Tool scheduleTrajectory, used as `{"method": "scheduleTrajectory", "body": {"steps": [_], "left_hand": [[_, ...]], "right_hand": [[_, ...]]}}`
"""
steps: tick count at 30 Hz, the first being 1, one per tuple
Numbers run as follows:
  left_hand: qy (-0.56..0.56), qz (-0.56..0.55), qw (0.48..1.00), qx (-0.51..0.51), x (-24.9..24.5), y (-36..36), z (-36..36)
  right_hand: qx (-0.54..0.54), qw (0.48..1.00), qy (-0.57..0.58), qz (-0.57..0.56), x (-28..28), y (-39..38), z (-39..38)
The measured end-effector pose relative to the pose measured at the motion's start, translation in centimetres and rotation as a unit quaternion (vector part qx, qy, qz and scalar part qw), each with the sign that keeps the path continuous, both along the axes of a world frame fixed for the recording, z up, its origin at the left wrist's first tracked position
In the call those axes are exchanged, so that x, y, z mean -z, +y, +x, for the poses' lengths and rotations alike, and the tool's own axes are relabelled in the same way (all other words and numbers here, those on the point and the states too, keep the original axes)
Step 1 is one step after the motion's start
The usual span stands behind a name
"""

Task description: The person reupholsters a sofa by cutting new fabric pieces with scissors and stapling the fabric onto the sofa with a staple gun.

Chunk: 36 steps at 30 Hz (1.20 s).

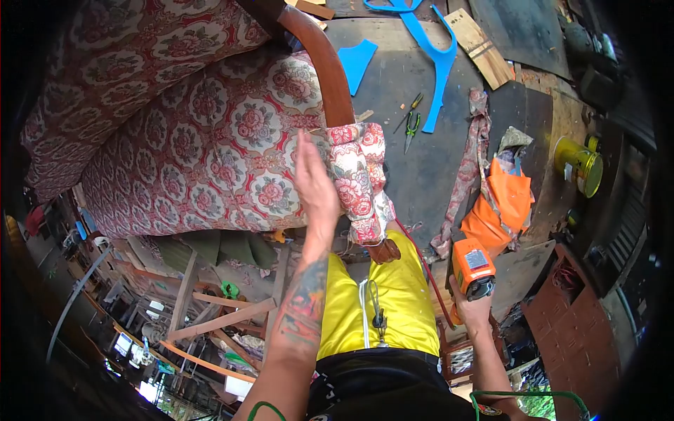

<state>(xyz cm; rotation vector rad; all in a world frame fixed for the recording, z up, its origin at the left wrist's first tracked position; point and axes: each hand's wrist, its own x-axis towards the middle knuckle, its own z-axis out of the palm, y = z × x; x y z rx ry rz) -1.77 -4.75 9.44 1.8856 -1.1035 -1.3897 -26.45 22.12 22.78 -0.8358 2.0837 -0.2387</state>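
My left hand lies with its fingers stretched out along the edge of a floral-upholstered sofa seat, next to a padded floral arm piece. It holds nothing. A curved brown wooden armrest rises beyond it. My right hand is wrapped round an orange-and-black staple gun, held low on the right, apart from the sofa. A red air hose runs close to that hand. The tool's nose is not clearly seen.
Blue cut pieces, pliers, a screwdriver and a wooden board lie on the dark work surface. An orange bag and yellow tin are at right. A wooden frame stands lower left.
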Motion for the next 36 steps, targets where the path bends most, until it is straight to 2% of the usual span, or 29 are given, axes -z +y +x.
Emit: {"method": "scheduleTrajectory", "body": {"steps": [1,3,4,5,7,8,10,11,13,14,16,17,19,20,21,23,25,27,29,31,33,35,36], "left_hand": [[-0.026,-0.043,0.998,0.023,-1.3,0.8,-1.5],[-0.083,-0.126,0.986,0.066,-3.5,2.4,-3.3],[-0.041,-0.104,0.992,0.053,-3.8,3.0,-3.3],[-0.04,-0.11,0.992,0.046,-3.9,3.9,-3.4],[-0.104,-0.135,0.984,0.046,-4.0,7.1,-3.6],[-0.101,-0.139,0.984,0.042,-4.1,8.7,-3.3],[-0.079,-0.058,0.992,0.084,-4.8,12.0,-2.4],[-0.076,-0.063,0.992,0.079,-5.3,13.4,-1.7],[-0.036,0.01,0.987,0.154,-6.3,15.8,0.3],[-0.03,0.003,0.988,0.149,-6.5,17.2,1.6],[-0.029,0.047,0.98,0.189,-6.4,20.5,4.8],[-0.028,0.056,0.984,0.165,-6.2,22.3,6.5],[-0.074,0.065,0.982,0.159,-6.1,25.4,10.5],[-0.077,0.061,0.984,0.146,-6.3,26.9,12.7],[-0.074,0.074,0.985,0.135,-6.9,27.8,15.0],[-0.076,0.077,0.988,0.107,-7.5,29.9,19.9],[-0.131,0.106,0.981,0.096,-7.9,32.7,24.2],[-0.146,0.102,0.982,0.062,-8.2,35.7,28.0],[-0.154,0.115,0.981,0.024,-8.2,39.2,30.9],[-0.146,0.107,0.983,-0.023,-8.8,43.0,32.4],[-0.135,0.1,0.983,-0.067,-9.2,44.1,33.0],[-0.047,0.204,0.966,-0.155,-11.9,45.3,33.0],[-0.039,0.188,0.965,-0.179,-10.4,47.6,32.8]], "right_hand": [[-0.004,1.0,0.003,0.001,-0.2,-0.3,0.0],[0.064,0.997,-0.038,0.019,-0.8,-1.5,0.3],[0.097,0.993,-0.059,0.026,-1.0,-2.2,0.5],[0.091,0.994,-0.057,0.02,-1.1,-2.9,0.8],[0.008,0.994,-0.005,-0.106,-1.6,-3.6,1.3],[0.004,0.994,-0.002,-0.11,-1.8,-3.5,1.4],[0.022,0.992,0.01,-0.125,-1.9,-2.4,1.7],[0.017,0.991,0.014,-0.13,-2.2,-2.0,1.8],[0.123,0.991,-0.039,-0.016,-3.1,-1.0,2.1],[0.119,0.992,-0.033,-0.022,-3.2,-0.3,2.5],[0.125,0.985,0.016,-0.116,-3.7,1.0,3.4],[0.119,0.985,0.021,-0.124,-4.6,1.0,4.1],[-0.094,0.96,0.146,-0.218,-7.5,0.4,6.7],[0.033,0.993,0.032,-0.106,-10.0,0.2,8.7],[0.053,0.995,0.013,-0.086,-11.2,0.5,10.0],[-0.041,0.995,0.026,-0.087,-10.1,3.9,10.2],[-0.09,0.987,0.044,-0.125,-12.3,2.1,14.4],[-0.315,0.903,0.168,-0.238,-12.7,1.0,17.3],[-0.295,0.926,0.069,-0.225,-12.8,-0.8,20.9],[-0.317,0.926,0.051,-0.2,-10.6,-2.8,24.2],[-0.381,0.862,-0.011,-0.333,-10.5,-7.8,29.8],[-0.213,0.933,-0.165,-0.24,-9.3,-10.8,34.7],[-0.178,0.948,-0.205,-0.169,-10.7,-12.6,37.7]]}}
